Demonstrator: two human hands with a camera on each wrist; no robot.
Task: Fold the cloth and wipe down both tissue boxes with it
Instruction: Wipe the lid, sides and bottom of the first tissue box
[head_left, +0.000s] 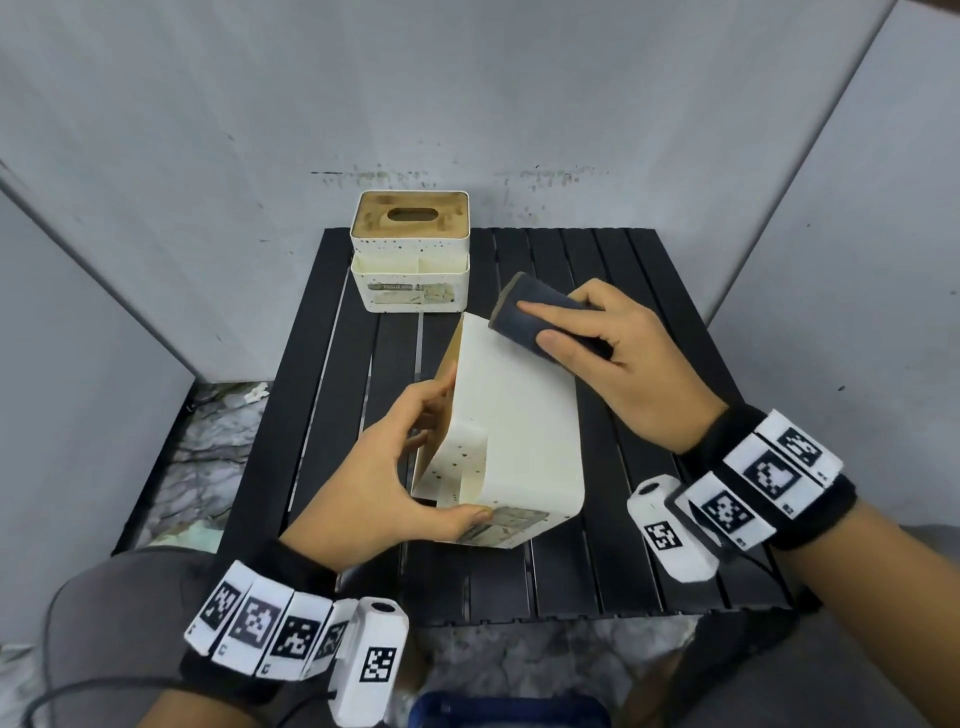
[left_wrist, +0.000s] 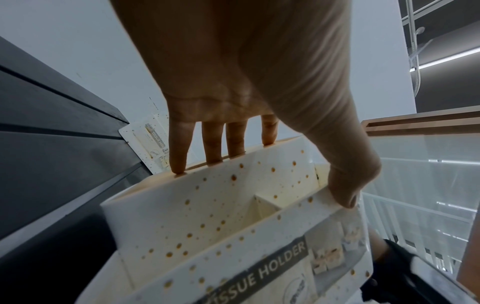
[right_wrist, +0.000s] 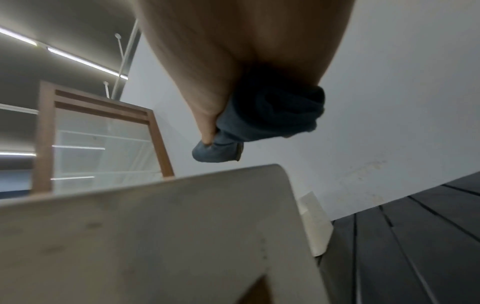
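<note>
A cream speckled tissue box (head_left: 519, 415) lies tipped on its side on the black slatted table (head_left: 649, 467), its plain base turned up. My left hand (head_left: 400, 467) grips its near left side, fingers over the wooden top edge and thumb (left_wrist: 348, 197) on the pocket rim beside the "TISSUE HOLDER" label (left_wrist: 262, 273). My right hand (head_left: 597, 343) holds a folded dark blue cloth (head_left: 530, 317) at the far corner of the box's upturned face. In the right wrist view the cloth (right_wrist: 265, 121) bulges from under my palm above the box (right_wrist: 155, 236). The second tissue box (head_left: 410, 249) stands upright at the table's back left.
Grey walls close in behind and on both sides of the table. Marble-patterned floor (head_left: 208, 441) shows to the left. The table's right half and front strip hold only bare slats. A wood-framed panel (right_wrist: 98, 139) appears in the wrist views.
</note>
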